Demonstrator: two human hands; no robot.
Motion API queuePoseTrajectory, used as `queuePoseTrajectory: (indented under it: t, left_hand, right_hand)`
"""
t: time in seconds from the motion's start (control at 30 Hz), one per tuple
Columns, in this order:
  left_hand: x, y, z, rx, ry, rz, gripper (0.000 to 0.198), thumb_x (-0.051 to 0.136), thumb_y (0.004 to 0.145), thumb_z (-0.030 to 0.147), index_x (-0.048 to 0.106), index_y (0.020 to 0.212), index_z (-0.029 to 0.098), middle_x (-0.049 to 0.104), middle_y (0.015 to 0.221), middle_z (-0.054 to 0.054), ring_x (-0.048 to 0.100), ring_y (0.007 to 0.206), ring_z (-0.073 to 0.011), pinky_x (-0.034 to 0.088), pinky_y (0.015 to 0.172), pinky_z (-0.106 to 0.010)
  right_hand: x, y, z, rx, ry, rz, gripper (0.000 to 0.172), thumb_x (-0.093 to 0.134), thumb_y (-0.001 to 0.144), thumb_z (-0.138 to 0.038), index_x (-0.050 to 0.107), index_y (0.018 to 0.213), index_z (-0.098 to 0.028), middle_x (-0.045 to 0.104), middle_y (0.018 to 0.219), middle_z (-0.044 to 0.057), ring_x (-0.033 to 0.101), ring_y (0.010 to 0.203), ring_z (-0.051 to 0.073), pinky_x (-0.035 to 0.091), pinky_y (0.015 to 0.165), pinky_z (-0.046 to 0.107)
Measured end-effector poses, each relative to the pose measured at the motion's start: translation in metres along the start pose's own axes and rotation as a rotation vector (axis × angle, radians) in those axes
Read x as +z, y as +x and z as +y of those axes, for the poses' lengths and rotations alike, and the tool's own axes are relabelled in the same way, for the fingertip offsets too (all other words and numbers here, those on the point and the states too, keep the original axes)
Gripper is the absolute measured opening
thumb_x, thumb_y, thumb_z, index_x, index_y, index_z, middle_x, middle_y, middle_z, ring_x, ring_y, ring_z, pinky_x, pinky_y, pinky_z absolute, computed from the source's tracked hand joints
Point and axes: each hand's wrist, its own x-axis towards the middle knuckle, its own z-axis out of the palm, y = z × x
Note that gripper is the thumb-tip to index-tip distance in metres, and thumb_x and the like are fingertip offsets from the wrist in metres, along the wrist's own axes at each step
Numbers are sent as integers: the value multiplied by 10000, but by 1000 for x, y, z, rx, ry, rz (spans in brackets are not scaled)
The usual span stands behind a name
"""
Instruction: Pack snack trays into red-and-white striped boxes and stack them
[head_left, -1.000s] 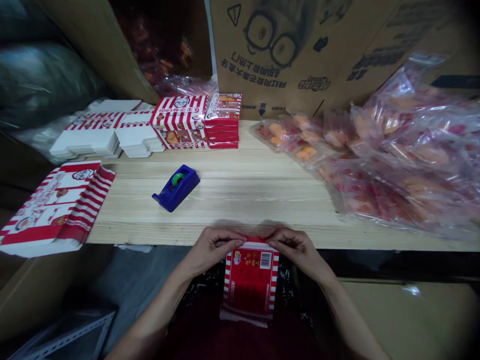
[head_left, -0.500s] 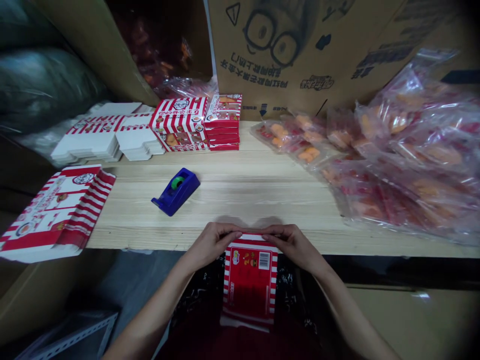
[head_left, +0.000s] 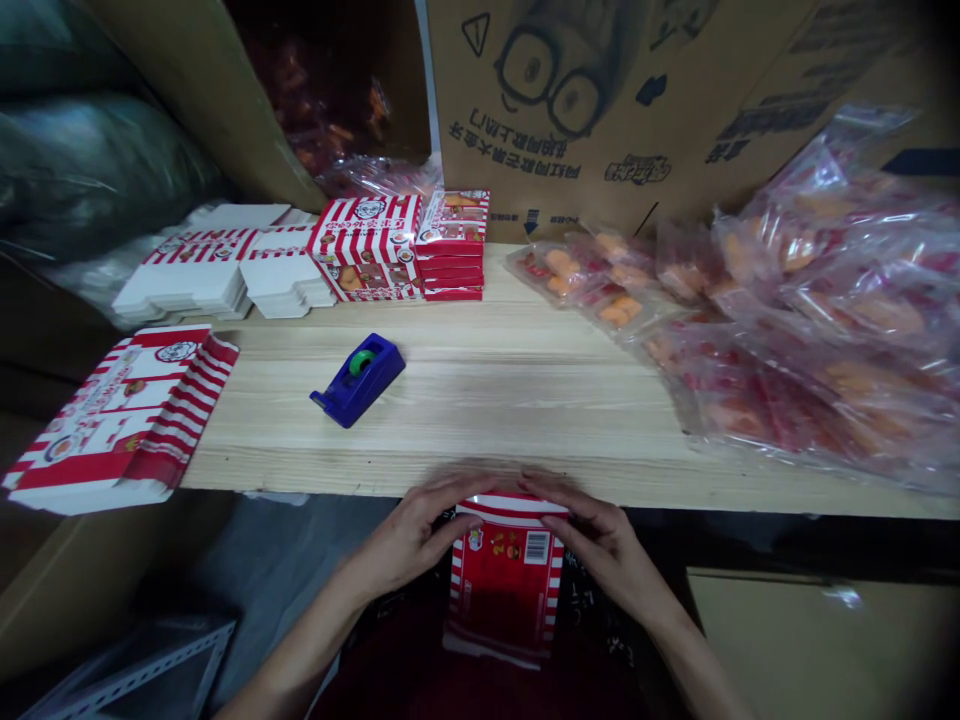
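Note:
A red-and-white striped cardboard box [head_left: 504,590] is held at the table's front edge, its red back panel with a barcode facing up. My left hand [head_left: 420,525] grips its upper left corner, thumb on the printed face and fingers along the far edge. At the upper right corner my right hand [head_left: 596,530] holds it the same way, thumb on the panel and fingers over the top. The box's near end hangs toward my lap, where its white edge shows. Beyond the hands lies a blue tape dispenser [head_left: 361,380] with a green roll.
Flat striped cartons [head_left: 124,410] lie at the left edge of the wooden table [head_left: 480,400]. Behind them are white folded cartons [head_left: 187,270] and stacked striped boxes [head_left: 367,245]. Clear bags with orange pieces [head_left: 810,370] pile up on the right. A large brown carton [head_left: 555,190] stands behind.
Both hands have shifted slightly nearer to me. Their fingers have lifted and spread over the box's top edge, which now shows a white-and-red striped flap. The view has moved a little.

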Motion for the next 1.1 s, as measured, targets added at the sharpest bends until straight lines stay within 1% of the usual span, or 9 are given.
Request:
queuePoseTrajectory:
  t: [0.07, 0.13, 0.33, 0.5, 0.63, 0.73, 0.93, 1.03, 1.1]
  left_hand:
    - [-1, -2, 2, -21, -19, 3, 533, 588, 1033, 278, 469, 1537, 400, 577, 1527, -45, 585, 1372, -243, 489, 1158, -448]
    - [-5, -1, 3, -31, -33, -7, 511, 598, 1029, 286, 500, 1518, 394, 596, 1508, -43, 597, 1359, -239, 495, 1148, -432]
    - [-14, 6, 4, -42, -79, -14, 426, 659, 997, 312, 621, 1420, 356, 695, 1383, -54, 674, 1256, -232, 537, 1084, -399]
    - [-4, 14, 5, 4, -44, 3, 489, 703, 969, 338, 595, 1445, 357, 669, 1422, -61, 644, 1294, -244, 507, 1112, -427]
    - [4, 19, 4, -71, -84, 25, 399, 643, 1007, 344, 640, 1405, 341, 713, 1358, -60, 676, 1238, -238, 529, 1070, -405]
    - [3, 22, 6, -91, -64, 30, 381, 621, 1018, 351, 645, 1398, 352, 726, 1336, -50, 688, 1212, -241, 537, 1054, -414]
    - [-4, 24, 8, -5, 60, -36, 432, 604, 1028, 331, 579, 1458, 373, 706, 1371, -41, 652, 1270, -241, 509, 1085, -421]
    - [1, 19, 2, 32, 42, 27, 448, 616, 1022, 303, 568, 1464, 364, 663, 1432, -49, 614, 1322, -242, 490, 1116, -431]
    - [6, 15, -2, 31, -16, 94, 366, 609, 1024, 281, 629, 1386, 330, 640, 1459, -66, 603, 1336, -244, 491, 1117, -434]
  right_hand:
    - [0, -2, -2, -34, -53, -11, 387, 676, 983, -370, 651, 1362, -446, 652, 1461, 10, 557, 1410, 274, 385, 1224, 616]
    - [0, -1, -4, -66, -97, -25, 388, 649, 999, -349, 644, 1378, -431, 639, 1475, 14, 538, 1430, 278, 387, 1225, 621]
    - [3, 4, -8, -131, -155, -51, 407, 603, 1021, -270, 632, 1399, -416, 669, 1439, 9, 525, 1443, 263, 426, 1216, 573]
    - [10, 7, -9, -174, -176, -31, 409, 593, 1027, -262, 628, 1402, -421, 672, 1436, 16, 547, 1420, 253, 447, 1200, 569]
    - [10, 9, -7, -144, -160, -18, 402, 609, 1022, -279, 633, 1400, -412, 693, 1403, 39, 599, 1360, 262, 487, 1161, 565]
    - [10, 10, -6, -154, -178, -31, 408, 603, 1024, -283, 625, 1407, -421, 686, 1403, 48, 602, 1348, 273, 489, 1151, 573]
    - [12, 10, -5, -210, -180, -100, 462, 579, 1035, -266, 562, 1445, -477, 599, 1480, 27, 558, 1373, 268, 489, 1144, 547]
    - [12, 12, -5, -226, -130, -72, 425, 602, 1023, -264, 620, 1392, -474, 620, 1448, 26, 567, 1355, 266, 486, 1141, 537]
    - [12, 13, -4, -210, -85, -51, 358, 624, 1011, -275, 682, 1318, -451, 652, 1401, 26, 587, 1327, 266, 493, 1126, 529]
